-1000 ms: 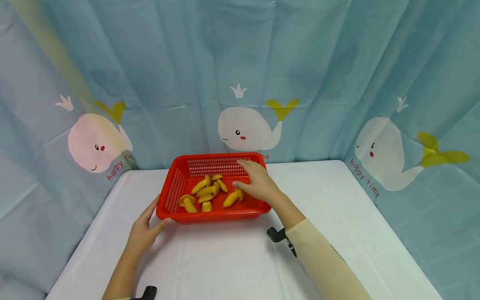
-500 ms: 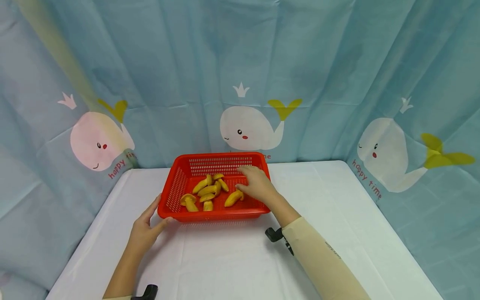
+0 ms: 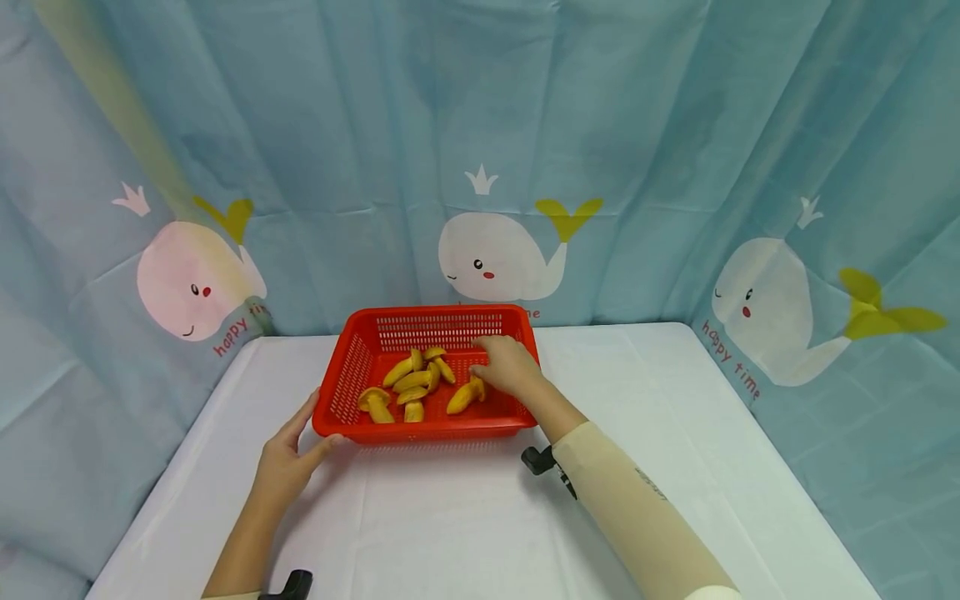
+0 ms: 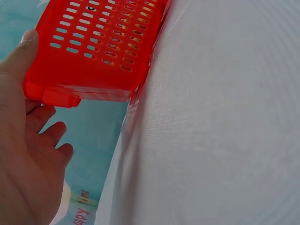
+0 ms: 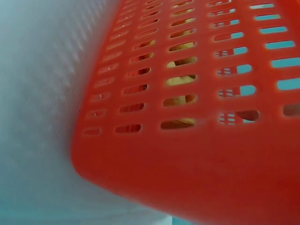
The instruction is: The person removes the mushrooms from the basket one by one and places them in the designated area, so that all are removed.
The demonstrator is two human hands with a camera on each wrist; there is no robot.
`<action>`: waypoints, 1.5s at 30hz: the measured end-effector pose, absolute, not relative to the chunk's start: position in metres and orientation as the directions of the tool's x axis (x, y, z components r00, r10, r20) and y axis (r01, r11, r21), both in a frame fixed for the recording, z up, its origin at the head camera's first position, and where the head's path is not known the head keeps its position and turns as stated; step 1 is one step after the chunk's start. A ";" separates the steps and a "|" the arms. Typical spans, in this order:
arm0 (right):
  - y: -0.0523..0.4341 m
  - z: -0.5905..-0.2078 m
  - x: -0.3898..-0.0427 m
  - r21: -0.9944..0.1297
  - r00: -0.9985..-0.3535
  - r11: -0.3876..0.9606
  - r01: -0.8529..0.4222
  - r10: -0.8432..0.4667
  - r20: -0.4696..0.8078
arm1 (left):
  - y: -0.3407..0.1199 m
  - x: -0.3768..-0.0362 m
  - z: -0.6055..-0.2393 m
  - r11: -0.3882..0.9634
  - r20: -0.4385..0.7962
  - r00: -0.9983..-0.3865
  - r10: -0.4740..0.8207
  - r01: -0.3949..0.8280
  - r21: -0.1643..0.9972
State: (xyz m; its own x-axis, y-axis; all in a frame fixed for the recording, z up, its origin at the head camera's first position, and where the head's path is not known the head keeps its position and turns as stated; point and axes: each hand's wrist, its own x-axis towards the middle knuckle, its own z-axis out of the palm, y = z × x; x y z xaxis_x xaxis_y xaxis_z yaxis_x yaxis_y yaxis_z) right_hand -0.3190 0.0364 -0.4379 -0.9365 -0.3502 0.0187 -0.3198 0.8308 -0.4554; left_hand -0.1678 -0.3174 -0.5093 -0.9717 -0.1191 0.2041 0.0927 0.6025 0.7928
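The left hand (image 3: 283,467) rested open against the corner of the red basket (image 3: 360,353) on the table (image 3: 450,525). The right hand (image 3: 504,365) reached inside, its fingers curled round a yellow mushroom (image 3: 462,396).

White-covered table (image 3: 675,433) before a blue curtain (image 3: 675,125) printed with crowned white whales (image 3: 495,254).

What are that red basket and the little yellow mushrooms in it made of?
The red basket looks like moulded plastic: its colour is even, its walls are slotted in neat rows and the rim is slightly glossy. The yellow mushrooms look like toy pieces, perhaps plastic or rubber, being smooth and uniformly coloured, though this view is too small to be sure.
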 end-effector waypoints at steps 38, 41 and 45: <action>0.028 -0.448 -0.321 -0.317 -0.941 0.906 -0.282 -0.325 -0.094 | -0.317 -0.164 -0.512 0.611 0.216 -0.968 -0.125 0.096 0.786; 0.028 -0.447 -0.322 -0.373 -0.950 0.893 -0.251 -0.301 -0.082 | -0.318 -0.164 -0.511 0.617 0.229 -0.966 -0.123 0.107 0.780; 0.029 -0.446 -0.323 -0.439 -0.964 0.874 -0.208 -0.259 -0.060 | -0.319 -0.164 -0.511 0.623 0.251 -0.961 -0.116 0.126 0.772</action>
State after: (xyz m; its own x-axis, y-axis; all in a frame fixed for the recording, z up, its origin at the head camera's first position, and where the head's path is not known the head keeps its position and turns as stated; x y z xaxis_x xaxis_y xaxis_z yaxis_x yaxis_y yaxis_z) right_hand -0.3228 0.0285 -0.4456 -0.9640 -0.2590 -0.0596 -0.2077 0.8739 -0.4395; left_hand -0.1644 -0.3193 -0.5107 -0.9611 -0.1158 0.2506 0.1262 0.6231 0.7719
